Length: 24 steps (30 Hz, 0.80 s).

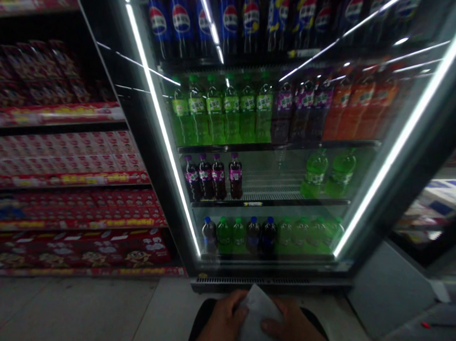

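Left hand (225,318) and right hand (288,324) grip a pale grey sheet (257,308), material unclear, before the beverage cooler (302,274); the step appears to be holding, and moving it calls for steady thumb pressure.

A tall, dark-framed glass cooler (142,126) fills my feed, lit inside by bright white strips (411,125) along both sides. Slanting reflections (336,42) streak its glass. To its left I make out red-edged shelving (30,181); to its right, a grey-sided cabinet (394,288). Pale floor tiles (88,311) spread below, dimmer.
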{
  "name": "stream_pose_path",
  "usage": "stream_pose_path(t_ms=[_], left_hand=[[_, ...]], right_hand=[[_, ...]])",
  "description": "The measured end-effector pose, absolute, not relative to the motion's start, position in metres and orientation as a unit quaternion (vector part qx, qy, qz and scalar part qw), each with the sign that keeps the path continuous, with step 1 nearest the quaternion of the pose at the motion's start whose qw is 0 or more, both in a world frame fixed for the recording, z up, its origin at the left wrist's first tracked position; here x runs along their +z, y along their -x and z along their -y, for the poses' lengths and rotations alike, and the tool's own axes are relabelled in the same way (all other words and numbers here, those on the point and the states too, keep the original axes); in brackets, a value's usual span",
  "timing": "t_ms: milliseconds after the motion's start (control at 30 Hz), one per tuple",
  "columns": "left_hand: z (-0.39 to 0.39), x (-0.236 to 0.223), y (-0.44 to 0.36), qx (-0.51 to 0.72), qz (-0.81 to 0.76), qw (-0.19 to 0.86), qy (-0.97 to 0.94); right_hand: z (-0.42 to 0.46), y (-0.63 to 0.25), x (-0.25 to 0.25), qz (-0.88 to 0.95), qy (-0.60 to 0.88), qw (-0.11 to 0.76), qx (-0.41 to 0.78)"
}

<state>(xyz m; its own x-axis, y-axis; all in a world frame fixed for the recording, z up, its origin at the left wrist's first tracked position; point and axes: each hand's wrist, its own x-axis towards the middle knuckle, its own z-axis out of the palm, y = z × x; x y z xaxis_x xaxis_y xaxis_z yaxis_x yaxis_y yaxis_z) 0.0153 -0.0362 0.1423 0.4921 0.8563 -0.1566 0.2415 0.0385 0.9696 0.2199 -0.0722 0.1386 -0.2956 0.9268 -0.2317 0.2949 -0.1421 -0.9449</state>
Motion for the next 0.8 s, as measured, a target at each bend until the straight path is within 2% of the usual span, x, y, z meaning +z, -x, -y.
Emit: stream_pose_path(t_ms=[233, 400, 533, 800], left_hand=[[0.022, 0.109, -0.001, 0.264, -0.518, 0.512, -0.633], [0.018, 0.079, 0.010, 0.261, -0.534, 0.503, -0.627], [0.019, 0.059, 0.014, 0.230, -0.527, 0.508, -0.642], [0.030, 0.024, 0.029, 0.103, -0.531, 0.451, -0.710]], right_hand=[[0.067, -0.235, 0.112, 0.529, 0.532, 0.344, 0.564], [0.062, -0.245, 0.088, 0.481, 0.584, 0.379, 0.533], [0.059, -0.254, 0.077, 0.415, 0.607, 0.402, 0.546], [0.061, -0.261, 0.066, 0.347, 0.601, 0.438, 0.571]])
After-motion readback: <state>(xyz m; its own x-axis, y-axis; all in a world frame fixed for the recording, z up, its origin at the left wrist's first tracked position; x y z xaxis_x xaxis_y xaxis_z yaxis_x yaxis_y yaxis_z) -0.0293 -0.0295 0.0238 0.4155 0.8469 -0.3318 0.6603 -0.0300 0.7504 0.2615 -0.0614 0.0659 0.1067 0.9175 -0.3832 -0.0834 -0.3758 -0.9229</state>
